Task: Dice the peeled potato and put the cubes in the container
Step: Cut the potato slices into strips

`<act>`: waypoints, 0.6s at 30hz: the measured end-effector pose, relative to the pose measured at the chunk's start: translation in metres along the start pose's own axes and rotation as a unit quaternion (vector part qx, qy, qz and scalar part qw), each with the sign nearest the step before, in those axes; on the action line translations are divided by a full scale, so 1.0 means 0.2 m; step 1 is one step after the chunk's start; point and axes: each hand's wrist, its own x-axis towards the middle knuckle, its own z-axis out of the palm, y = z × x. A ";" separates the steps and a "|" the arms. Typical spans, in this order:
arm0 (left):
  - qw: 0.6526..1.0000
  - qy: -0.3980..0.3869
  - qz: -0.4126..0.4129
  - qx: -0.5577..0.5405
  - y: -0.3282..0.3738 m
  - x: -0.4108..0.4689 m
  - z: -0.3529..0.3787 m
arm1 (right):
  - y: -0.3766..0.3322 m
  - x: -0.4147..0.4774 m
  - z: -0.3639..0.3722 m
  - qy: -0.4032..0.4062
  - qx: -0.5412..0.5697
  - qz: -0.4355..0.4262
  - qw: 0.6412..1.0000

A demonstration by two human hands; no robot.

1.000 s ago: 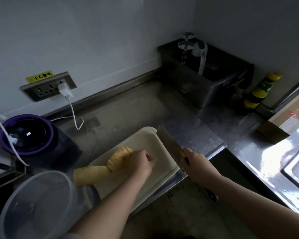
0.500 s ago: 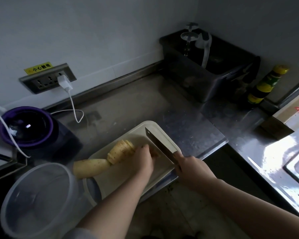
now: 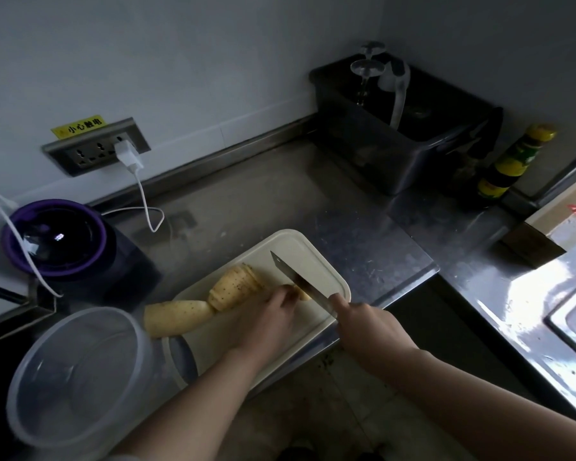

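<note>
A cream cutting board [image 3: 326, 261] lies at the counter's front edge. On it sits a stack of potato slices [image 3: 235, 286], with a whole peeled piece [image 3: 177, 316] hanging off the board's left end. My left hand [image 3: 268, 312] presses down on a small potato piece [image 3: 304, 295] beside the stack. My right hand [image 3: 368, 322] grips the handle of a cleaver [image 3: 296, 279], whose blade rests edge-down against that piece, just right of my left fingers. A clear round plastic container [image 3: 77, 377] stands at the lower left with nothing visible in it.
A purple-rimmed appliance [image 3: 54, 239] sits at the left, with a white cable [image 3: 143, 201] plugged into the wall socket. A dark bin [image 3: 399, 141] and a yellow-capped bottle [image 3: 516, 161] stand at the back right. A steel sink area [image 3: 546, 294] shines on the right.
My right hand has brought the cleaver from the board's right edge leftward over the board, down against the potato piece under my left hand. The left hand has stayed on the potato.
</note>
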 end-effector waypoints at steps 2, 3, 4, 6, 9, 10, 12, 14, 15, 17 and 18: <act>1.000 -0.014 -0.013 -0.015 0.01 0.00 -0.01 | 0.00 0.00 0.01 0.002 -0.007 0.001 1.000; 0.999 -0.009 -0.018 -0.025 0.01 0.00 0.00 | 0.00 0.00 0.01 0.001 -0.012 0.001 1.000; 0.999 -0.010 -0.021 -0.026 0.01 0.00 0.00 | 0.00 0.00 0.01 0.000 -0.016 0.001 1.000; 0.999 -0.015 -0.031 -0.023 0.03 -0.01 -0.01 | -0.01 0.01 0.02 -0.003 -0.022 -0.002 1.000; 0.997 -0.036 -0.032 0.062 0.05 -0.03 -0.02 | -0.02 0.01 0.03 -0.011 -0.026 -0.010 1.000; 0.994 -0.037 -0.013 0.099 0.06 -0.04 -0.03 | -0.02 0.02 0.03 -0.013 -0.024 -0.011 1.000; 0.988 -0.032 0.002 0.153 0.07 -0.05 -0.03 | -0.01 0.03 0.02 -0.017 -0.022 -0.011 1.000; 0.984 -0.039 -0.004 0.173 0.08 -0.07 -0.03 | -0.01 0.03 0.02 -0.020 -0.019 -0.013 1.000; 0.983 -0.043 -0.009 0.179 0.09 -0.07 -0.03 | -0.01 0.03 0.02 -0.022 -0.016 -0.014 1.000; 0.983 -0.053 -0.017 0.174 0.10 -0.07 -0.03 | 0.00 0.03 0.02 -0.026 -0.014 -0.013 0.999; 0.983 -0.061 -0.023 0.173 0.10 -0.07 -0.03 | 0.00 0.03 0.02 -0.028 -0.013 -0.012 0.999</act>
